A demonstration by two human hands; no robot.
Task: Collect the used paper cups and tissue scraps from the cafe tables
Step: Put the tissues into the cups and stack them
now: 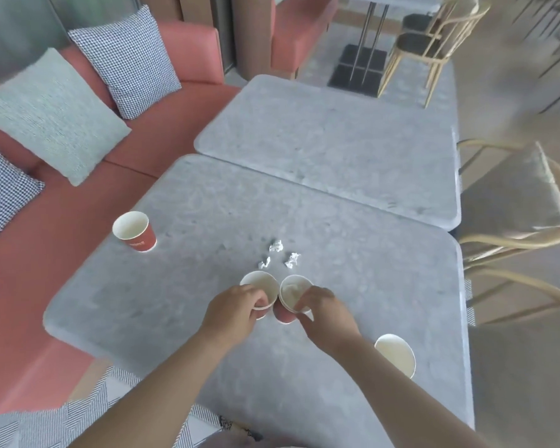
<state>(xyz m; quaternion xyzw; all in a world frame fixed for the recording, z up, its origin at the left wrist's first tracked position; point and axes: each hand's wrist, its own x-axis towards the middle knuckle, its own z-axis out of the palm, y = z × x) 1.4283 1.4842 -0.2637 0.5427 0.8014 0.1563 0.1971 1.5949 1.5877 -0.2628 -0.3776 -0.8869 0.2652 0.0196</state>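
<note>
Four paper cups (262,286) show in the head view, all on the near table (191,292), a grey stone-look top butted against the far table (337,150). Two of them touch at the middle. The left hand (236,307) grips the left-hand cup (260,283) with fingers curled over its near rim, and the right hand (320,307) pinches the right-hand cup (291,291) at its near rim in much the same way. Holding them by the lip keeps the mouths clear, which probably suits nesting one inside the other so a single hand can carry the stack. Whether either cup is lifted off the table cannot be told.

Just beyond the pair lie three tissue scraps (276,246), small crumpled white bits close together. They are within easy reach and are likely meant to go into a cup. The far cup (133,231) stands upright alone near the table's left edge, beside the pink bench (62,253) with its cushions (55,114). The near cup (395,354) stands by the right forearm, well apart from the others. Wooden chairs (514,205) flank the right side. The collecting looks barely begun.
</note>
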